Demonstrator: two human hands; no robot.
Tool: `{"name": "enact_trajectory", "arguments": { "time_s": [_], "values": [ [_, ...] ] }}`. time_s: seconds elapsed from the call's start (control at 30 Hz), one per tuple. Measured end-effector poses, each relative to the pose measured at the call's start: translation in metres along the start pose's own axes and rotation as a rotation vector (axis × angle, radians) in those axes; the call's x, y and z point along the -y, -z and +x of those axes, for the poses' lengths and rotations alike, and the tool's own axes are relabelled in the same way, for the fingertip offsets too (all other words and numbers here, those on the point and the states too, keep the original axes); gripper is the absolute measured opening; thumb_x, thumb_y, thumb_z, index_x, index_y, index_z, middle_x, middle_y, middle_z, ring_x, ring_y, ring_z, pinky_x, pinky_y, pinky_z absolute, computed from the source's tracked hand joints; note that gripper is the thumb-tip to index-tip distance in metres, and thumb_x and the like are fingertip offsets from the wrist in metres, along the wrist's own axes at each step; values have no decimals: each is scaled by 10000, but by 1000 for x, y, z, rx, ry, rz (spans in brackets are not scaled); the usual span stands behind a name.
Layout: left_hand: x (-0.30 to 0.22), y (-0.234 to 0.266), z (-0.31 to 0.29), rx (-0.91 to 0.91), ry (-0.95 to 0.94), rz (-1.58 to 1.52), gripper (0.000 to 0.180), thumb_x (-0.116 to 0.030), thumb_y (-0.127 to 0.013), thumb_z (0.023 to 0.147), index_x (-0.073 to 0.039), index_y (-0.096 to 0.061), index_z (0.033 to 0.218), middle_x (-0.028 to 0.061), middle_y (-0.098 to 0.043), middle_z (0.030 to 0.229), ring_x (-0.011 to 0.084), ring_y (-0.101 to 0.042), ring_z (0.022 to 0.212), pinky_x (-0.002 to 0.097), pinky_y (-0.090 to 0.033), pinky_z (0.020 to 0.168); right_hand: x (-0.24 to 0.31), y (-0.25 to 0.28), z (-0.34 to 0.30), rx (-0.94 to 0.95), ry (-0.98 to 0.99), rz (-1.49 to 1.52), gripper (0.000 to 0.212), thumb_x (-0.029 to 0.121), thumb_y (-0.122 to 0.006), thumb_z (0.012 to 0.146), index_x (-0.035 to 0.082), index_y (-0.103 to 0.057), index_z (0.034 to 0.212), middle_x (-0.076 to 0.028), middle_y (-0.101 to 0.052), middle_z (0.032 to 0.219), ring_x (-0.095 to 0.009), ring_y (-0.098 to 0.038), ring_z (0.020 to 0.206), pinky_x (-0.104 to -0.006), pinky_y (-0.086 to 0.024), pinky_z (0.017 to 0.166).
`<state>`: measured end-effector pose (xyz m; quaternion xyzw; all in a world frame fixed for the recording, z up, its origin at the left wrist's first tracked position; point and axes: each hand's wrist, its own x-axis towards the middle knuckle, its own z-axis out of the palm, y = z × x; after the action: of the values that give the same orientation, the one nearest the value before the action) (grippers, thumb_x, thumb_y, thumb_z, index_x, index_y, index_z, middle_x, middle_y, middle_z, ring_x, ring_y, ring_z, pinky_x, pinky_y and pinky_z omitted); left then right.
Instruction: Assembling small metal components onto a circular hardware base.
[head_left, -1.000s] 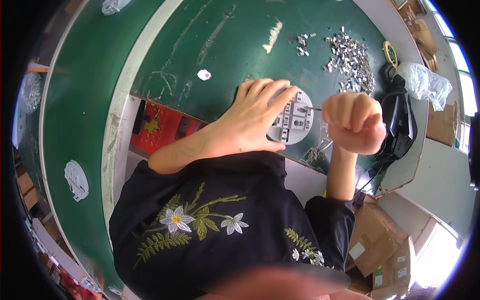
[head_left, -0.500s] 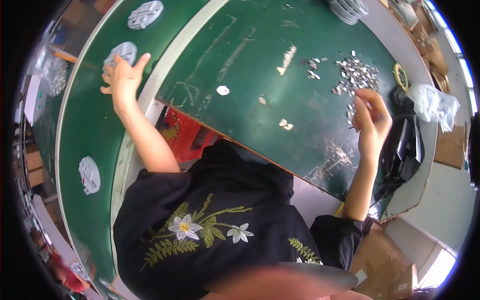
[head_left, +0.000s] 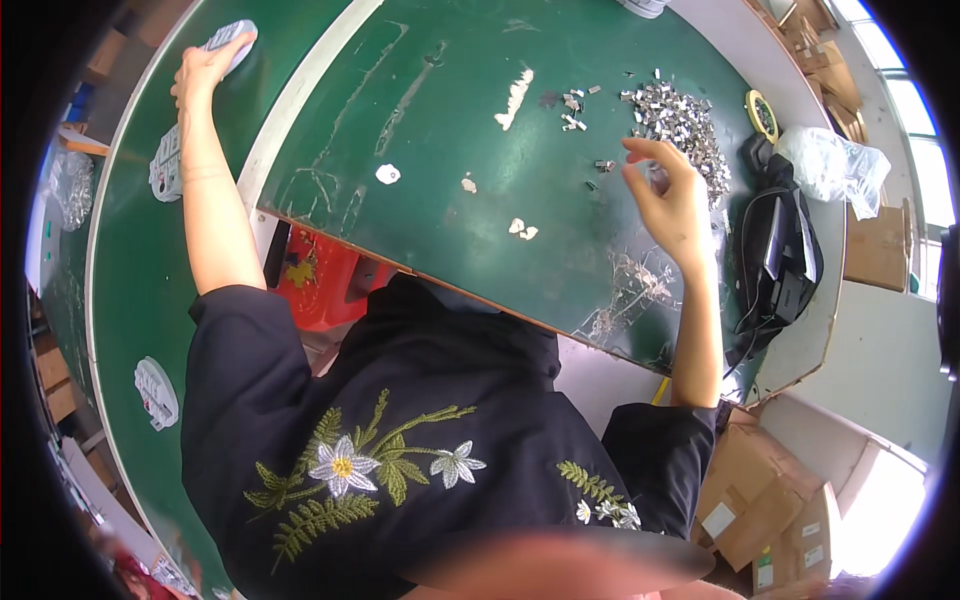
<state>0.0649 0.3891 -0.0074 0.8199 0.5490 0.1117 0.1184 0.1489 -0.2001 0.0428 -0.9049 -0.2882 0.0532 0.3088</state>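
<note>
At the far left, my left hand [head_left: 203, 72] reaches out over the green strip and closes round a grey oval plastic part [head_left: 234, 42]. The thumb lies across its top, and the other fingers are partly hidden at its side. A second grey part [head_left: 165, 168] sits beside my left forearm, and a third grey part [head_left: 157, 393] is nearer to me. Over the right of the table, my right hand [head_left: 672, 195] has thumb and forefinger apart, with the other fingers partly curled. It is beside a heap of small shiny metal pieces [head_left: 680, 115]; two loose pieces [head_left: 604, 164] lie left of its fingertips.
A pale raised rail [head_left: 300, 85] divides the strip from the green table [head_left: 450, 220]. At right are a tape roll [head_left: 761, 116], a black bag [head_left: 780, 250] and a clear plastic bag [head_left: 835, 165]. A red stool [head_left: 318, 280] stands under the table edge.
My left hand has moved farther away, from the nearer grey part to the farther one. The grey parts on the strip have shifted toward me. My right hand's thumb and forefinger have spread.
</note>
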Motion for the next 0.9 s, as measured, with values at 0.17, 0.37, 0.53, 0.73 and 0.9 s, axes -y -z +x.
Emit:
{"name": "enact_trajectory", "arguments": {
  "time_s": [0.17, 0.37, 0.53, 0.73, 0.9],
  "values": [
    [-57, 46, -66, -124, -353, -134, 1072, -709, -759, 614, 20, -513, 1360, 254, -584, 1318, 372, -579, 1214, 434, -400, 1071, -7, 2, 2, 32, -79, 29, 206, 115, -698, 832, 2, -701, 1005, -151, -673, 977, -316, -672, 842, -377, -519, 758],
    [-125, 75, -247, 459, -784, -593, 1010, -413, -881, 630, 32, -416, 1409, 261, -496, 1382, 382, -491, 1274, 425, -377, 1089, -18, -16, 5, -50, 51, -89, 181, 103, -700, 831, 5, -708, 983, -140, -669, 958, -309, -669, 815, -361, -517, 748],
    [-96, 48, -322, 486, -1190, -493, 975, -328, -896, 591, -18, -450, 1401, 204, -558, 1300, 361, -539, 1199, 434, -427, 1046, -14, -13, 5, -32, 38, -91, 188, 99, -702, 834, 9, -704, 999, -142, -660, 943, -310, -673, 828, -359, -521, 752],
    [-85, 21, -351, 608, -1308, -512, 970, -308, -883, 596, -49, -428, 1413, 205, -463, 1390, 366, -444, 1269, 465, -370, 1073, -15, -21, -3, -118, 73, -97, 188, 75, -680, 848, 14, -697, 1025, -133, -657, 969, -313, -674, 792, -369, -534, 716],
    [-91, -4, -348, 649, -1303, -554, 971, -301, -884, 598, -52, -425, 1417, 201, -429, 1424, 383, -420, 1281, 476, -357, 1066, -25, -33, 5, -146, 101, -198, 179, 73, -696, 860, 7, -708, 1026, -116, -678, 968, -268, -679, 761, -339, -530, 680]
  ]
}}
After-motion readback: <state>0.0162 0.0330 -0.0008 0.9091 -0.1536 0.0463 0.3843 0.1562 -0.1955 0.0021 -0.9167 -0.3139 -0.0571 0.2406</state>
